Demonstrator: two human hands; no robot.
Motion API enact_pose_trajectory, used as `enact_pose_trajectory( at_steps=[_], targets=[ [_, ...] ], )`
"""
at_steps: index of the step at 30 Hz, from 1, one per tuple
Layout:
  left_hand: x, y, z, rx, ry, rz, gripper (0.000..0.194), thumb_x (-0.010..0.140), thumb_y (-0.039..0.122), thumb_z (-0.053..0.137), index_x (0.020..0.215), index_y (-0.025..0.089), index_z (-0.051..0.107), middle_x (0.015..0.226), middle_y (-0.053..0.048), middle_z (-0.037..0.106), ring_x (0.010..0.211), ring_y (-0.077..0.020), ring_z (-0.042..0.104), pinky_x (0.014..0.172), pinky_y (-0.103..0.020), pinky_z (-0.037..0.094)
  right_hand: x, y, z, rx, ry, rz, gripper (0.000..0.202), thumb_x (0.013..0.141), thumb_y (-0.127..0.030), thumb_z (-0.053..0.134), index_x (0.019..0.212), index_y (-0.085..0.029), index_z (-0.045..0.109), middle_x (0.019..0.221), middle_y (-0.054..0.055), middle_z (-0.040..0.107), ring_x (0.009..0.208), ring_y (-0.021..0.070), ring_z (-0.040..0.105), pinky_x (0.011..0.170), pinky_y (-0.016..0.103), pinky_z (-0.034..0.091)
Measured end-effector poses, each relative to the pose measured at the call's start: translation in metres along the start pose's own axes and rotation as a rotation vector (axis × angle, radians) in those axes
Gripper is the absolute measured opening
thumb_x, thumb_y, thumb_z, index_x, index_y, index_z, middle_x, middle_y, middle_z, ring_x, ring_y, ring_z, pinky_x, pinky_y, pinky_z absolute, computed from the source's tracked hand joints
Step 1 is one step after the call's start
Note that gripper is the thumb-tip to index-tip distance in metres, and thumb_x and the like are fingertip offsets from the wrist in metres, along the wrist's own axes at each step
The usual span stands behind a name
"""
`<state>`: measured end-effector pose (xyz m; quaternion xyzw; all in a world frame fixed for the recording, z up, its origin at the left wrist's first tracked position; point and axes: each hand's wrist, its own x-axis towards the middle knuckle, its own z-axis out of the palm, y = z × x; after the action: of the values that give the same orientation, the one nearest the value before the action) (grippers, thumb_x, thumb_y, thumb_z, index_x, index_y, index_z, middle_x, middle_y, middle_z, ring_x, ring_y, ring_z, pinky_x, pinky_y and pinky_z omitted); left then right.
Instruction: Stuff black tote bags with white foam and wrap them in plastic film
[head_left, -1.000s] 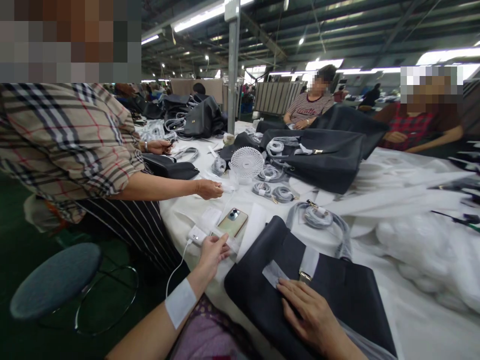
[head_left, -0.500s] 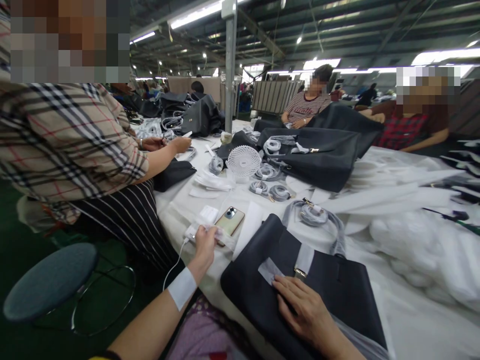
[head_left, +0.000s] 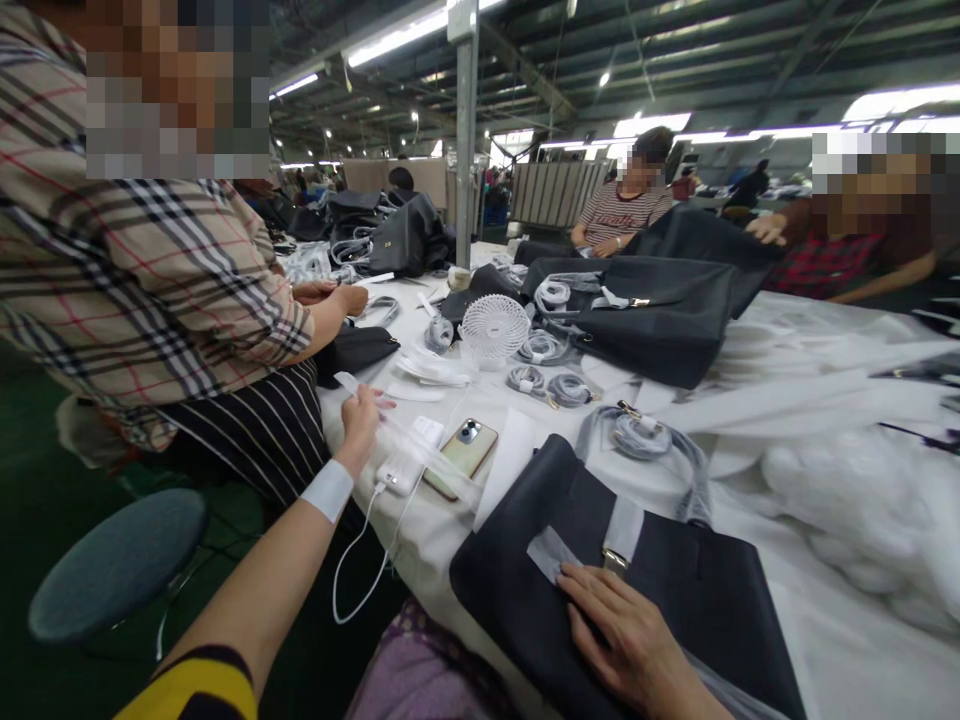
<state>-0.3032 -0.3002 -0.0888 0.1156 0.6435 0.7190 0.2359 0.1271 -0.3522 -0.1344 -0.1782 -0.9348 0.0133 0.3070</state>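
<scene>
A dark handbag (head_left: pixel 697 600) lies flat on the table in front of me, a strip of translucent wrap round its front strap near a gold clasp (head_left: pixel 615 560). My right hand (head_left: pixel 630 630) rests on the bag's front, fingers extended and lying flat, below the clasp. Its fingertips touch a small translucent strip (head_left: pixel 551 552). Farther left, my left hand (head_left: pixel 361 425) is closed on a strip of translucent film (head_left: pixel 420 455), which stretches across the phone towards the bag. The bag's handle (head_left: pixel 694 470) is wrapped in clear film.
A phone (head_left: pixel 469 455), a white power bank with cable (head_left: pixel 409 460) and a small white fan (head_left: pixel 495 328) lie near my left hand. Wrapped straps (head_left: pixel 570 388) and more black bags (head_left: pixel 645 310) stand behind. White packing (head_left: pixel 847 500) is at right. A co-worker (head_left: pixel 187 270) stands left; a stool (head_left: pixel 120 565) is below.
My left hand has moved left and away from the bag, drawing the film strip out over the power bank and phone. My right hand stays on the handbag.
</scene>
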Motion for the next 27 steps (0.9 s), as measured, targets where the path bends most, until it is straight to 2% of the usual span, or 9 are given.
enact_pose_trajectory(
  at_steps=[6,9,12,14,17,19,22,24,27],
  targets=[
    [0.002,0.022,-0.014,-0.151,-0.200,-0.195,0.065,0.095,0.062,0.011,0.097,0.016,0.058,0.088,-0.015,0.070,0.075,-0.0227,0.068,0.061,-0.036,0.055,0.000,0.002,0.000,0.011,-0.003,0.002,0.033,0.086,-0.015,0.055,0.117,-0.018,0.065,0.111,0.009,0.072,0.098,0.0210,0.069,0.086,0.033,0.060],
    [-0.039,-0.003,-0.010,-0.314,-0.458,-0.431,0.059,0.089,0.071,0.034,0.105,0.018,0.056,0.106,-0.015,0.068,0.095,-0.0254,0.068,0.077,-0.041,0.057,0.000,0.001,0.000,0.003,-0.010,-0.004,0.031,0.086,-0.014,0.054,0.116,-0.017,0.065,0.111,0.009,0.072,0.097,0.0208,0.069,0.086,0.034,0.060],
    [-0.089,-0.041,0.000,-0.289,-0.616,-0.592,0.033,0.083,0.036,0.069,0.104,0.013,0.059,0.104,-0.017,0.068,0.092,-0.0235,0.068,0.080,-0.035,0.057,0.001,-0.001,-0.001,0.001,-0.017,0.002,0.031,0.087,-0.014,0.054,0.116,-0.018,0.065,0.111,0.009,0.072,0.098,0.0204,0.069,0.087,0.034,0.060],
    [-0.115,-0.060,0.007,-0.252,-0.641,-0.621,0.026,0.081,0.022,0.070,0.102,0.009,0.062,0.096,-0.018,0.069,0.085,-0.0237,0.069,0.077,-0.035,0.057,0.002,-0.002,-0.002,0.004,-0.033,0.017,0.031,0.087,-0.014,0.054,0.116,-0.018,0.065,0.111,0.009,0.072,0.099,0.0201,0.068,0.088,0.033,0.059],
    [-0.136,-0.071,0.017,-0.274,-0.618,-0.591,0.025,0.091,0.031,0.057,0.106,0.012,0.062,0.098,-0.015,0.070,0.093,-0.0230,0.068,0.083,-0.036,0.056,0.003,-0.004,-0.003,-0.002,-0.072,0.042,0.032,0.088,-0.015,0.052,0.118,-0.017,0.063,0.114,0.009,0.071,0.101,0.0201,0.067,0.090,0.034,0.058],
    [-0.141,-0.067,0.019,-0.306,-0.571,-0.496,0.030,0.095,0.038,0.048,0.115,0.018,0.058,0.110,-0.012,0.069,0.107,-0.0201,0.064,0.094,-0.034,0.051,0.002,-0.005,-0.002,-0.005,-0.103,0.057,0.036,0.088,-0.015,0.051,0.123,-0.015,0.061,0.120,0.011,0.068,0.105,0.0205,0.066,0.093,0.034,0.057],
    [-0.148,-0.050,0.018,-0.238,-0.578,-0.151,0.045,0.097,0.049,0.039,0.131,0.021,0.050,0.124,-0.010,0.064,0.123,-0.0201,0.055,0.108,-0.038,0.039,0.001,-0.005,0.000,0.003,-0.178,0.066,0.045,0.087,-0.016,0.048,0.133,-0.013,0.054,0.130,0.013,0.061,0.117,0.0216,0.060,0.099,0.036,0.053],
    [-0.158,-0.036,0.017,-0.050,-0.693,0.190,0.051,0.098,0.052,0.032,0.137,0.021,0.046,0.132,-0.011,0.059,0.131,-0.0226,0.047,0.114,-0.044,0.031,0.001,-0.005,0.001,0.014,-0.243,0.062,0.049,0.087,-0.015,0.046,0.136,-0.011,0.050,0.135,0.014,0.057,0.125,0.0220,0.054,0.103,0.037,0.049],
    [-0.183,-0.020,0.021,0.322,-1.032,0.702,0.050,0.100,0.044,0.031,0.144,0.023,0.038,0.148,-0.009,0.044,0.141,-0.0237,0.031,0.119,-0.045,0.022,0.001,-0.006,0.002,0.046,-0.318,0.068,0.053,0.086,-0.015,0.045,0.139,-0.009,0.046,0.141,0.016,0.051,0.132,0.0222,0.047,0.108,0.039,0.043]
  ],
)
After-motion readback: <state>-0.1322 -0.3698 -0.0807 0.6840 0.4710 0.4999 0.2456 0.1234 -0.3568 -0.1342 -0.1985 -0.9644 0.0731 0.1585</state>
